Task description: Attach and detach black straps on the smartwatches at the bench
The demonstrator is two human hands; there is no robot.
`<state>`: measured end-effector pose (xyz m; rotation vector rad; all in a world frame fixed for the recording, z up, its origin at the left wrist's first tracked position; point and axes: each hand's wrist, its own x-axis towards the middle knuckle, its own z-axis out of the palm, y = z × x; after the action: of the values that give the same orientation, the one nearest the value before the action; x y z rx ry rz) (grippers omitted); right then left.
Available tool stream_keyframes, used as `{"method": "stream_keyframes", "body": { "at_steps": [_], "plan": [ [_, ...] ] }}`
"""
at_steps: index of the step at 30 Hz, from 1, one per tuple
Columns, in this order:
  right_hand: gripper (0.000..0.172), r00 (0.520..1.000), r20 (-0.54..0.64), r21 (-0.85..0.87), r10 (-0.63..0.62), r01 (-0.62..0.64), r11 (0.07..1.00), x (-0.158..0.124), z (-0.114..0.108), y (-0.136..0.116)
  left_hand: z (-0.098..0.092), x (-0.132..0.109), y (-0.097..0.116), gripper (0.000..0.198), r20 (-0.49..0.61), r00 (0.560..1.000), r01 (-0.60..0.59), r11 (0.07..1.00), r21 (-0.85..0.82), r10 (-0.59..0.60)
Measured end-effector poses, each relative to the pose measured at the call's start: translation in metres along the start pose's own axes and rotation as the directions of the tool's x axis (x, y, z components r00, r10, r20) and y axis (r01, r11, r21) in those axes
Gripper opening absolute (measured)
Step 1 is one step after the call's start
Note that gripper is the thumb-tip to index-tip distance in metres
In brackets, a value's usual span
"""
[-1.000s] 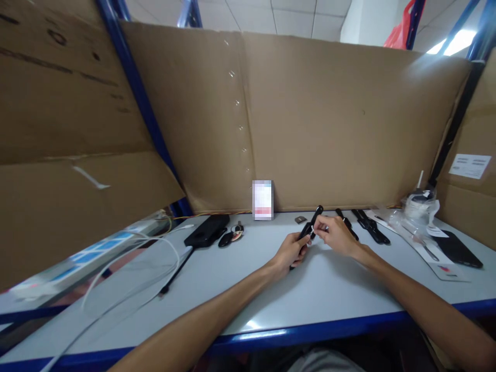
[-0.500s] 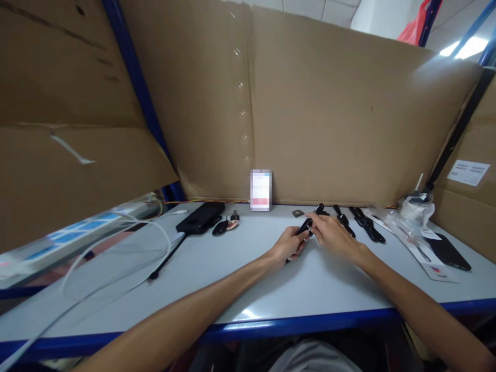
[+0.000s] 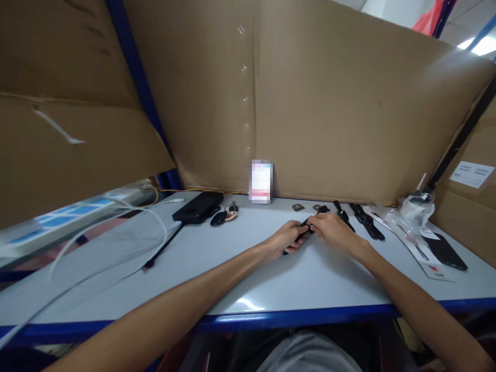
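A long black watch strap [image 3: 300, 235] runs slantwise through both hands, low over the white table [image 3: 263, 279]. My left hand [image 3: 289, 237] is closed round its nearer part, and a short end sticks out below the fingers. The fingers of my right hand [image 3: 325, 230] pinch it further up; what exactly they grip is hidden behind them. Just beyond the hands lie two small grey square pieces, the nearer-left grey piece [image 3: 298, 207] in full view. To the right of my right hand are a black strap [image 3: 343, 214] and a black watch [image 3: 366, 221].
A lit phone [image 3: 261, 182] leans against the cardboard wall [image 3: 318, 113]. On the left are a black box-like device [image 3: 198, 207], keys with a fob [image 3: 219, 217], a white cable [image 3: 163, 232] and a power strip [image 3: 73, 217]. Plastic packaging [image 3: 414, 219] and a dark phone [image 3: 447, 251] lie right.
The strap's far end, which rose above my right hand, now lies lower and flatter. Both hands stay close together on it. The whole view has shifted slightly.
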<state>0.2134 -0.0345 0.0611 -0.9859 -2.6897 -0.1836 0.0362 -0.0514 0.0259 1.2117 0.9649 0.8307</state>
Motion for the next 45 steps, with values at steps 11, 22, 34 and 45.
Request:
{"method": "stream_keyframes", "body": {
  "at_steps": [11,22,34,45],
  "plan": [
    [0.013,0.927,0.009,0.513,0.374,-0.326,0.794,0.011,0.013,0.004,-0.005,0.000,0.000,0.019,0.051,0.996,0.069,0.997,0.044,-0.071],
    [0.021,0.956,-0.160,0.241,0.245,-0.203,0.949,0.006,0.010,0.008,-0.008,-0.003,0.003,0.022,0.052,0.990,0.128,0.992,0.004,-0.128],
    [0.012,0.947,-0.075,0.313,0.313,-0.276,0.909,0.008,0.010,0.001,-0.008,-0.005,0.002,0.020,0.048,0.989,0.140,0.988,0.069,-0.143],
    [0.034,0.981,-0.048,0.342,0.189,-0.161,0.926,0.006,0.005,0.006,-0.009,-0.002,0.002,0.019,0.044,0.989,0.140,0.988,0.067,-0.144]
  ]
}}
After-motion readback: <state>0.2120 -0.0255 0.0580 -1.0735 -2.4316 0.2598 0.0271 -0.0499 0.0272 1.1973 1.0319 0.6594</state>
